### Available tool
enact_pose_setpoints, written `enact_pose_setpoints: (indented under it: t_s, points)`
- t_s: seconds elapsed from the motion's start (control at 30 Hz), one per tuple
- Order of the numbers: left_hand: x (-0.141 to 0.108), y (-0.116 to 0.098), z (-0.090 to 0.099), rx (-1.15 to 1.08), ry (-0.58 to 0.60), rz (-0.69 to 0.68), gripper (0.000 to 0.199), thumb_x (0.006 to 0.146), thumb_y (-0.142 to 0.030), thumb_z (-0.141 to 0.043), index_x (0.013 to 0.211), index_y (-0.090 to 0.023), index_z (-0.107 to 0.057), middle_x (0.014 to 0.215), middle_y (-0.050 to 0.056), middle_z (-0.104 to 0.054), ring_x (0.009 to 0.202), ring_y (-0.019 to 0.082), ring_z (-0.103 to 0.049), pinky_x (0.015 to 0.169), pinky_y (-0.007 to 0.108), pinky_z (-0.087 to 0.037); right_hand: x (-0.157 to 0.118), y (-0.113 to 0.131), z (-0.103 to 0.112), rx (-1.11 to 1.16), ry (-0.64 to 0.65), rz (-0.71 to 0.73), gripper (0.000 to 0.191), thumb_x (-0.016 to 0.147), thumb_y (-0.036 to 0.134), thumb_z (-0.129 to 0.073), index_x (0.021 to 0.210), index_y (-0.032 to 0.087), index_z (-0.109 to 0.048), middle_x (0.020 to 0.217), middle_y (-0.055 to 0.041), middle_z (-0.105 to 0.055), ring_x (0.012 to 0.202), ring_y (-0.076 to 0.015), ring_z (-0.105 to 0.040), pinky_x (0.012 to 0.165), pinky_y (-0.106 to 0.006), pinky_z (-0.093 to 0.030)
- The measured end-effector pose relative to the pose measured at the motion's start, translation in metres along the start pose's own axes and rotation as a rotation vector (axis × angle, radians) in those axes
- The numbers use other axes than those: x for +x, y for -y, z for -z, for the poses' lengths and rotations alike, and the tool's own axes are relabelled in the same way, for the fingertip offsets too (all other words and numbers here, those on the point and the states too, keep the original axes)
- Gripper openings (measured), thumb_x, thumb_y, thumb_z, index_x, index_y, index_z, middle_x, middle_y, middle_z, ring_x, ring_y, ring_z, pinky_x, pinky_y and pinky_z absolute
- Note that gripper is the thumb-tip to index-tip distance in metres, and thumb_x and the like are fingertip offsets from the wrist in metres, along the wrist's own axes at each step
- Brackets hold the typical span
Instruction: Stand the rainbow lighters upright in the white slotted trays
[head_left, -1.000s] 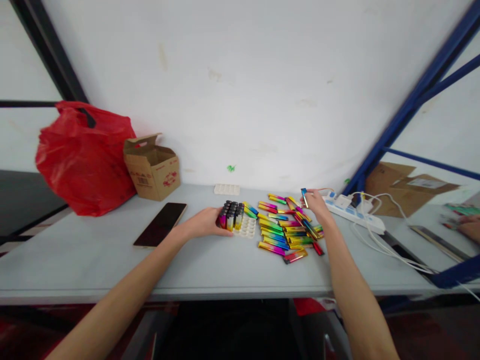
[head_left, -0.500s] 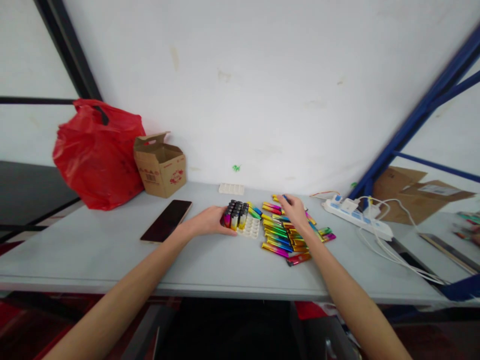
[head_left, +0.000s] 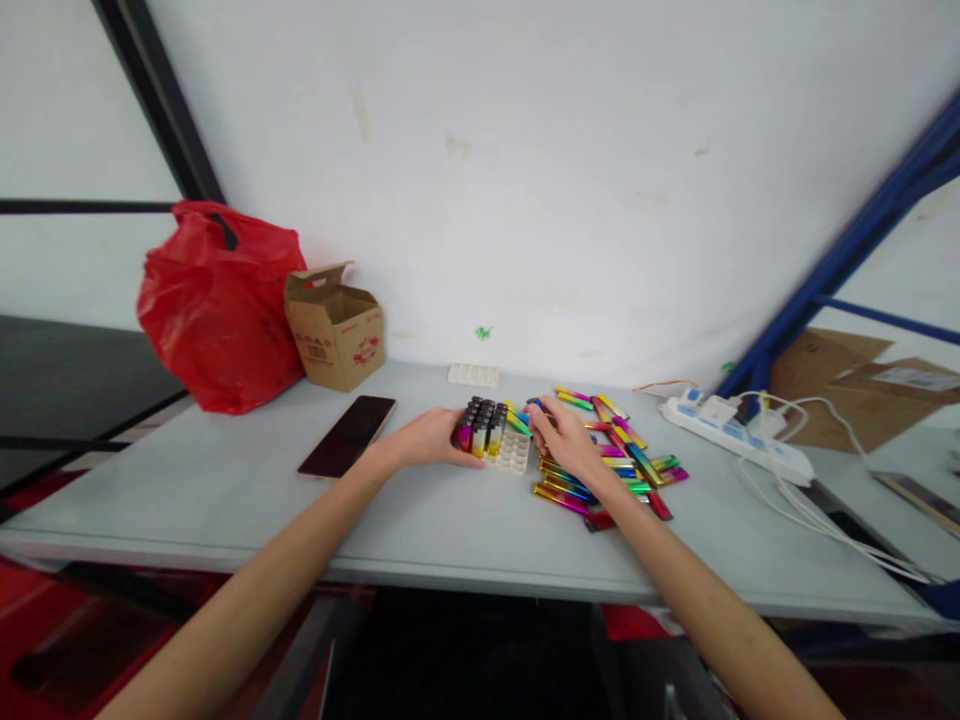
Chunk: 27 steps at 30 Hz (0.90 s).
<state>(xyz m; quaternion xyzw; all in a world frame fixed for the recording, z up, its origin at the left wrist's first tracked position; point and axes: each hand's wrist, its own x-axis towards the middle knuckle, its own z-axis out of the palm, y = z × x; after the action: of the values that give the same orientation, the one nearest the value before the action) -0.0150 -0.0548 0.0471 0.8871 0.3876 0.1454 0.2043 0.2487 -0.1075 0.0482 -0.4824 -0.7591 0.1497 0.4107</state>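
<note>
Several lighters (head_left: 481, 428) with black tops stand upright in rows at the left part of a white holed tray (head_left: 514, 452). My left hand (head_left: 437, 438) is curled round the left side of these rows, thumb at the front. Over the tray's right edge, my right hand (head_left: 559, 436) pinches a lighter (head_left: 535, 405) with a blue end; the fingers hide most of it. Under and beyond that hand lies a loose pile of shiny multicoloured lighters (head_left: 568, 487). A yellow, blue and green lighter (head_left: 517, 420) lies slanted by the tray's back edge.
A second white tray (head_left: 473, 375) lies by the wall. To the left are a phone (head_left: 348, 436), an open cardboard box (head_left: 341, 345) and a red plastic bag (head_left: 225, 310). A power strip (head_left: 739, 440) with white cables lies at the right.
My right hand has moved left from the far side of the pile to the tray's edge, carrying a lighter. My left hand keeps its hold. The view has shifted slightly.
</note>
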Motion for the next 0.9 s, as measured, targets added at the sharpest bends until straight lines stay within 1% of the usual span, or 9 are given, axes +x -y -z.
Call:
enact_pose_setpoints:
  t_s: [0.1,0.17,0.27,0.4,0.47,0.57,0.67,0.77,0.9]
  points:
    - [0.000,-0.001,0.000,-0.001,0.007,0.008,0.075,0.064,-0.070,-0.077,0.119,-0.020,-0.065,0.111,0.007,-0.076,0.098,0.030,-0.071,0.084,0.032,-0.052,-0.002,0.006,-0.002,-0.093,0.000,0.138,0.039,0.104,0.049,-0.041,0.079,0.021,-0.053,0.077,-0.0031,-0.060,0.072,-0.0175,-0.055,0.067,-0.029,-0.041]
    - [-0.001,-0.003,0.001,-0.013,0.012,-0.001,0.074,0.065,-0.069,-0.077,0.120,-0.020,-0.065,0.110,0.006,-0.077,0.099,0.030,-0.071,0.083,0.032,-0.052,-0.003,0.010,-0.004,-0.181,0.019,0.191,0.042,0.103,0.049,-0.044,0.073,0.021,-0.051,0.072,-0.0028,-0.059,0.069,-0.0173,-0.054,0.066,-0.029,-0.039]
    - [-0.002,-0.005,0.003,-0.017,0.014,-0.011,0.073,0.066,-0.068,-0.077,0.120,-0.020,-0.065,0.108,0.006,-0.077,0.098,0.029,-0.071,0.080,0.031,-0.052,-0.005,0.014,-0.008,-0.195,0.091,0.160,0.045,0.102,0.049,-0.046,0.067,0.021,-0.049,0.059,0.0006,-0.056,0.055,-0.0146,-0.049,0.058,-0.028,-0.035]
    - [-0.002,-0.008,0.004,0.002,0.014,-0.004,0.073,0.067,-0.068,-0.076,0.119,-0.018,-0.065,0.105,0.006,-0.077,0.093,0.028,-0.072,0.079,0.031,-0.051,-0.007,0.015,-0.008,-0.121,0.136,0.131,0.041,0.102,0.047,-0.050,0.071,0.021,-0.057,0.065,-0.0013,-0.068,0.059,-0.0153,-0.059,0.059,-0.026,-0.039]
    - [-0.001,-0.008,0.004,0.010,0.014,0.001,0.074,0.066,-0.069,-0.076,0.119,-0.018,-0.065,0.106,0.007,-0.077,0.092,0.028,-0.071,0.079,0.031,-0.051,-0.007,0.014,-0.007,-0.146,0.185,0.140,0.039,0.102,0.046,-0.051,0.074,0.020,-0.059,0.066,-0.0014,-0.069,0.060,-0.0159,-0.061,0.058,-0.026,-0.039]
    - [-0.001,-0.008,0.003,0.012,0.012,0.008,0.075,0.065,-0.071,-0.076,0.118,-0.018,-0.066,0.105,0.007,-0.076,0.092,0.028,-0.071,0.077,0.031,-0.051,-0.008,0.012,-0.008,-0.272,0.251,0.184,0.035,0.102,0.045,-0.052,0.078,0.020,-0.061,0.066,-0.0021,-0.068,0.060,-0.0173,-0.062,0.057,-0.027,-0.038]
    - [-0.002,-0.007,0.003,0.015,0.008,0.006,0.071,0.066,-0.070,-0.075,0.115,-0.019,-0.066,0.101,0.006,-0.076,0.089,0.027,-0.071,0.074,0.030,-0.051,-0.008,0.015,-0.014,-0.413,0.259,0.233,0.031,0.103,0.044,-0.050,0.089,0.019,-0.063,0.075,-0.0052,-0.070,0.067,-0.0199,-0.065,0.059,-0.029,-0.038]
    - [-0.002,-0.005,0.003,0.025,-0.004,0.003,0.069,0.066,-0.069,-0.075,0.113,-0.019,-0.067,0.099,0.005,-0.076,0.085,0.027,-0.070,0.071,0.030,-0.050,-0.007,0.025,-0.022,-0.533,0.269,0.215,0.032,0.104,0.044,-0.047,0.098,0.018,-0.064,0.083,-0.0077,-0.073,0.071,-0.0212,-0.066,0.059,-0.030,-0.038]
    - [0.000,-0.001,0.001,0.048,-0.009,0.004,0.067,0.065,-0.069,-0.075,0.109,-0.019,-0.067,0.097,0.006,-0.076,0.085,0.027,-0.070,0.072,0.031,-0.051,-0.007,0.035,-0.023,-0.650,0.277,0.145,0.044,0.104,0.052,-0.040,0.090,0.020,-0.067,0.080,-0.0069,-0.072,0.069,-0.0205,-0.065,0.058,-0.029,-0.035]
